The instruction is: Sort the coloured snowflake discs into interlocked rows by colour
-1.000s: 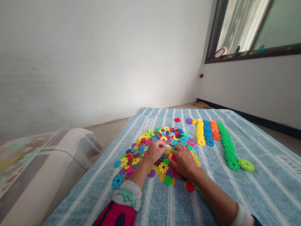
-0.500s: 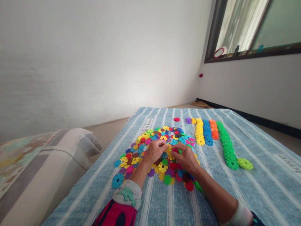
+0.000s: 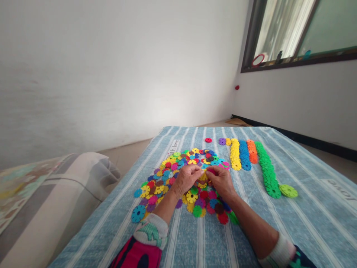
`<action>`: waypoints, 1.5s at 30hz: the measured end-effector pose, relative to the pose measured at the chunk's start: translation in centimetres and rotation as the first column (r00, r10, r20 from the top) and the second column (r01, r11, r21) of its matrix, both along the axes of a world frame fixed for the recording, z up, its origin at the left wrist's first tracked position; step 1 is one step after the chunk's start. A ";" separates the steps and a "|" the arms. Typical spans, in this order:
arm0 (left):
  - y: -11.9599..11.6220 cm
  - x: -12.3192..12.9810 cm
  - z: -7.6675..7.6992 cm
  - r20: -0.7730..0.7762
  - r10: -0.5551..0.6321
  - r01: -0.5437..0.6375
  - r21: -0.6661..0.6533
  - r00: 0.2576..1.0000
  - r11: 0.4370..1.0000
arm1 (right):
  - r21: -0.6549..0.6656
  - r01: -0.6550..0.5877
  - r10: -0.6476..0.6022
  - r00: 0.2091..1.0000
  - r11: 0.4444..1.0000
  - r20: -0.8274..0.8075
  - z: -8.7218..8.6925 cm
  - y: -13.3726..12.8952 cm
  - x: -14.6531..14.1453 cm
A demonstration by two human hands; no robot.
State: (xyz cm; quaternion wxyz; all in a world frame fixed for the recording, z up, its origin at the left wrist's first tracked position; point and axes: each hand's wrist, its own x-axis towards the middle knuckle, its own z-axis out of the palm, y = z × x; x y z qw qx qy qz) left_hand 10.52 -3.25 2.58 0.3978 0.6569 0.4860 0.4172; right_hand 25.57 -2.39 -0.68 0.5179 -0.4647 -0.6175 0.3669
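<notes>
A heap of notched plastic snowflake discs (image 3: 153, 200) in many colours spreads across the striped cloth. Over the middle of it, my left hand (image 3: 186, 180) and my right hand (image 3: 222, 181) meet almost fingertip to fingertip. Both are pinched on a yellow snowflake disc (image 3: 204, 175) between them, partly covered by the fingers. To the right, overlapping discs lie in rows by colour: a yellow row (image 3: 235, 154), a blue row (image 3: 245, 155), an orange row (image 3: 252, 152) and a long green row (image 3: 267, 169).
Light green discs (image 3: 289, 191) lie beside the green row's near end. At the far side are purple discs (image 3: 222, 141) and a lone red disc (image 3: 208, 140). Striped bedding (image 3: 83, 178) stands left of the cloth-covered surface (image 3: 306, 223). A wall rises behind.
My right hand has moved slightly up, closer to my left hand, and its fingertips now meet the yellow disc. The view has shifted a little.
</notes>
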 end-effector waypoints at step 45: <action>1.5 -1.1 -2.1 0.012 0.205 -0.206 0.097 0.979 0.974 | 0.251 -0.281 -0.114 0.425 0.926 0.898 1.4 -1.9 -0.1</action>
